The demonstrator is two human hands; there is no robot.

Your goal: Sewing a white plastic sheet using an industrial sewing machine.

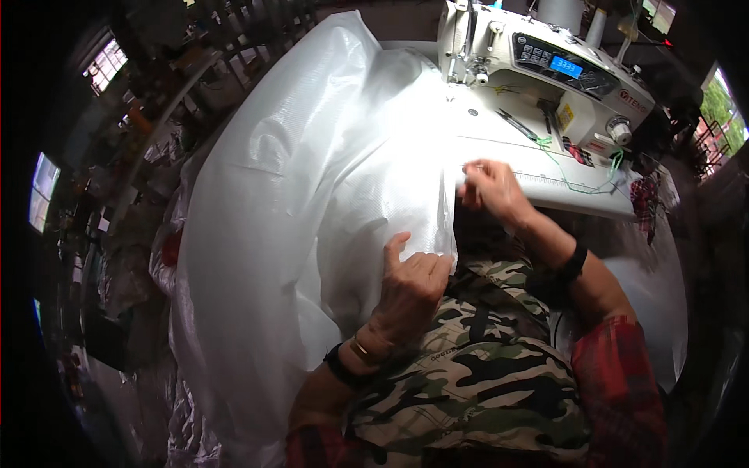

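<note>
A large sheet of white woven plastic (pixel 257 195) hangs in folds across my left side, its far end on the sewing machine table. My left hand (pixel 417 285) grips the sheet's right edge near its lower corner, thumb up and fingers folded over the edge. Just right of that edge, farther up, is my right hand (pixel 495 191), slightly blurred, with its fingers curled together. Whether anything sits between those fingertips is hidden. At the far right stands a white sewing machine (pixel 546 62) with a lit blue display, its needle area beside the sheet.
On the machine table (pixel 499 148) lie dark tweezers (pixel 516 125), tangled green thread (pixel 573 183) and small red and black items. Thread cones (pixel 597 27) stand behind the machine. A checked cloth (pixel 646 203) hangs at the table's right end. Crumpled plastic (pixel 187 390) lies at lower left.
</note>
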